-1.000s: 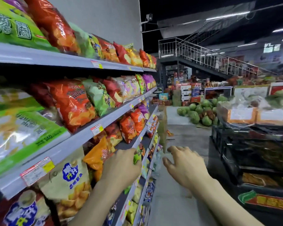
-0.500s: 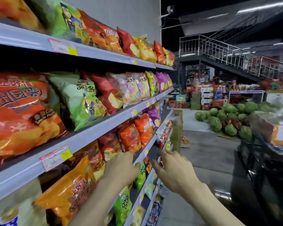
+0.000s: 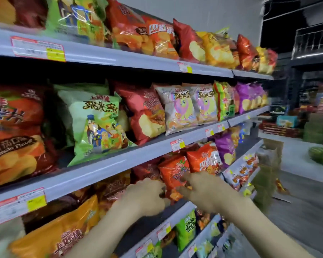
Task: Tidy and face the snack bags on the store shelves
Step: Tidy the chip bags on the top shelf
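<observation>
Reaching in from the bottom, two bare arms go to the third shelf down. At the far left, a big orange bag (image 3: 17, 135) sits on the second shelf (image 3: 104, 164), and it has potato chips on the front. Next to it stands a light green bag (image 3: 97, 123) with cartoon people on it. It leans a little to the right. Under that shelf, low on the left, lies a yellow-orange bag (image 3: 58, 231) tipped on its side. A price tag (image 3: 19, 203) with a yellow patch sticks to the shelf edge above it.

The left hand (image 3: 147, 196) is curled, with the fingers bent in. It touches the left edge of an orange-red bag (image 3: 172, 172) on the third shelf. The picture is blurry there, so I cannot tell if it really has a grip on the bag. The right hand (image 3: 203, 189) is at the right side of the same bag, with the fingers spread and pressed on its front. I cannot tell if it holds the bag or only touches it. The bag stands up between the two hands.

Just right of it is another orange bag (image 3: 205, 159), then a purple bag (image 3: 225, 148). Lower down sits a small green bag (image 3: 186, 228) of onion rings. Far right, on the floor, lie green melons (image 3: 320, 155).
</observation>
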The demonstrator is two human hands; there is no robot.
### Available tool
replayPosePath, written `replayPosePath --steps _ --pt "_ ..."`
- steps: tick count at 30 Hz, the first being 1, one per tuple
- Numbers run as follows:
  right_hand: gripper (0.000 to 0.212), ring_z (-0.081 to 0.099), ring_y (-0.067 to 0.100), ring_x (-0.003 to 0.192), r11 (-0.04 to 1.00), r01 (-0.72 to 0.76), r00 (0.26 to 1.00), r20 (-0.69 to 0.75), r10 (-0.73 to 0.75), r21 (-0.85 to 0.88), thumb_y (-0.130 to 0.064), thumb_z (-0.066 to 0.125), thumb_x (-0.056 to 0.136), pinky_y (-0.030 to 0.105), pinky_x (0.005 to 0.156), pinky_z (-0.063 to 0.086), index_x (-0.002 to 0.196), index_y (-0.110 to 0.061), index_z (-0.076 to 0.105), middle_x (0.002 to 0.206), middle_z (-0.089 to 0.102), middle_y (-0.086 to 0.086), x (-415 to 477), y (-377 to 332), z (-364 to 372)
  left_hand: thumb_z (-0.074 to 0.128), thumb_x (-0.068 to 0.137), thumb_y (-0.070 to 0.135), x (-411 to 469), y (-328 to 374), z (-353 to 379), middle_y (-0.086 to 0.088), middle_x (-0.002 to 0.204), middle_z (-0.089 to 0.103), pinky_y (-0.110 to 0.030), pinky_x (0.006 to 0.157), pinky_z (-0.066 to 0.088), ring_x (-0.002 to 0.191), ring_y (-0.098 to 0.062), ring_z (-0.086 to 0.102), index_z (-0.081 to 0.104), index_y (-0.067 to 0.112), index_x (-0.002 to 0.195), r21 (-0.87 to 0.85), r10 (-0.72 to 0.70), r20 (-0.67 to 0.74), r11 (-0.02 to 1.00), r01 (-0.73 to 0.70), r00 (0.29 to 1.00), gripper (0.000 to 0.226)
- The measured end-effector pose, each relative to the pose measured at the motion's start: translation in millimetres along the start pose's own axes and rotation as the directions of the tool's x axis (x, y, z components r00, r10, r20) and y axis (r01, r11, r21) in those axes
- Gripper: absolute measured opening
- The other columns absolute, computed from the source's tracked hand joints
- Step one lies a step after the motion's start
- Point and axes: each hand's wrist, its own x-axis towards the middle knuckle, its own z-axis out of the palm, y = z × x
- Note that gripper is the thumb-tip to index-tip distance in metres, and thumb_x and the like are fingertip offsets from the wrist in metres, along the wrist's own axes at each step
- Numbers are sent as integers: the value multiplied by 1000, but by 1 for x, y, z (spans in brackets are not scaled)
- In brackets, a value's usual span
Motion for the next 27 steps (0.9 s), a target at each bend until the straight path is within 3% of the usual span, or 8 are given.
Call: replayPosePath --steps 7,10,13,15,17,21,24,27 --pt "50 59 30 121 931 366 930 -42 -366 -15 -68 43 99 41 93 50 132 -35 58 130 62 2 52 -3 -82 59 97 63 -56 20 -100 6 134 67 -38 104 51 128 -22 59 57 41 144 66 -231 -194 967 247 954 52" --pt "42 62 30 110 863 504 856 -118 -504 -31 -67 45 100 37 75 44 115 -31 60 117 64 1 65 -26 -122 60 95 67 -82 28 -143 4 129 70 -38 102 53 119 -22 63 58 40 144 73 -320 -278 933 352 906 55" --pt "44 64 30 109 807 585 783 -200 -589 -86 -69 44 98 39 81 52 115 -31 61 114 68 1 69 -51 -155 58 85 78 -109 28 -181 7 110 74 -39 97 57 104 -20 70 64 45 134 73 -395 -381 889 453 836 59" --pt "46 65 31 107 779 618 748 -229 -623 -102 -71 43 96 41 84 53 115 -33 60 112 69 1 69 -65 -175 63 89 70 -127 29 -201 10 96 75 -34 90 57 95 -14 71 68 39 129 62 -409 -434 875 480 802 51" --pt "46 65 29 105 755 647 716 -255 -650 -108 -72 43 96 40 83 52 117 -35 60 110 68 1 67 -76 -196 68 92 62 -145 30 -222 12 102 75 -30 88 54 95 -11 69 72 34 125 75 -413 -510 852 517 755 43" --pt "38 61 24 98 746 658 665 -382 -641 -105 -64 46 99 38 72 43 112 -34 64 104 63 -4 66 -98 -238 73 92 48 -167 27 -263 9 113 76 -27 84 49 94 -13 66 73 31 125 -21 -381 -736 839 543 560 37" --pt "35 61 30 102 773 630 628 -539 -562 -73 -54 49 98 38 69 40 114 -26 62 105 61 1 89 -119 -265 63 78 56 -169 8 -299 1 129 68 -41 95 54 112 -27 66 58 34 140 -84 -307 -888 841 535 343 66" --pt "43 61 34 107 802 596 658 -600 -454 47 -46 55 94 38 74 44 124 -16 58 123 65 11 123 -137 -285 71 85 48 -164 -18 -333 -19 147 45 -56 104 50 131 -44 52 32 22 158 -172 -376 -900 772 613 221 87"
